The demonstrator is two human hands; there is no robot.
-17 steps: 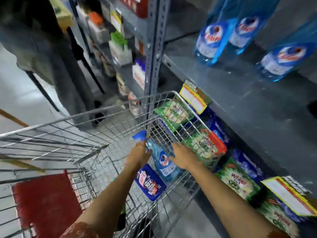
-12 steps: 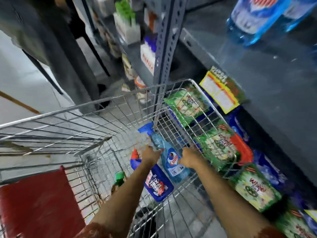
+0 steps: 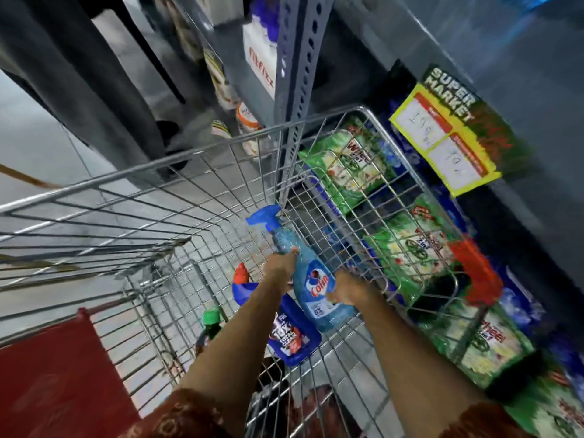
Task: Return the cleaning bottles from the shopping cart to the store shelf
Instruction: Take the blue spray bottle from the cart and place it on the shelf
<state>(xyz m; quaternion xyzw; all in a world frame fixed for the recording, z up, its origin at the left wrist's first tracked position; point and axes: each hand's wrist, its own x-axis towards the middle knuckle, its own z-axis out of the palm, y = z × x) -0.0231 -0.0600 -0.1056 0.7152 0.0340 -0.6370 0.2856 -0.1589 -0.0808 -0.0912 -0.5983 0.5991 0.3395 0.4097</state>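
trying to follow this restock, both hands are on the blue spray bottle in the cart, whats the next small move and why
Probably lift the spray bottle straight up above the cart's wire rim. The left hand grips near its neck and the right hand its lower body, so it looks secured. It lies tilted, low inside the cart, trigger head close to the front wire corner, and must clear that before going to the shelf.

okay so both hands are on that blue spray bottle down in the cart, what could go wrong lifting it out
1. The spray bottle has its trigger head close against the cart's wire wall; it could snag on the mesh as it rises.
2. The left hand and right hand look to grip only its sides, so it might slip onto the dark blue bottle beneath.
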